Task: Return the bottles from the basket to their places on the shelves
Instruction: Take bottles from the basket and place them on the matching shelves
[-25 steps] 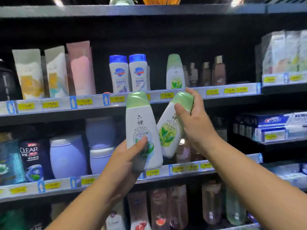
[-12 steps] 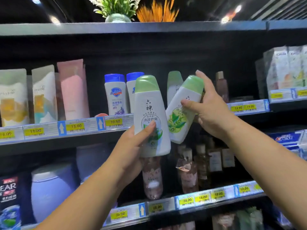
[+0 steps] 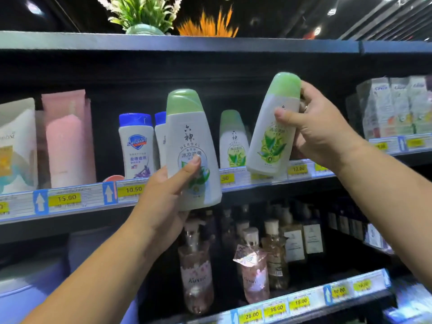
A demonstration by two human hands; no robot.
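- A green-capped bottle (image 3: 233, 139) stood alone on the upper shelf (image 3: 77, 199), with dark open room above its cap up to the top board (image 3: 177, 44).
- Left of it, two blue-capped bottles (image 3: 136, 146) closed the row. The gap between was screened by the upright bottle (image 3: 187, 127) gripped in the left hand (image 3: 163, 199).
- Right of it, the shelf lay dark, fronted by the tilted bottle (image 3: 268, 146) in the right hand (image 3: 320, 132).
- Farther right, boxes (image 3: 392, 108) packed the neighbouring bay.

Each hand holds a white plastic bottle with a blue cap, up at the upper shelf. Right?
No: the caps are green. The head view shows the left hand gripping one green-capped white plastic bottle and the right hand a second green-capped bottle, up at the upper shelf.
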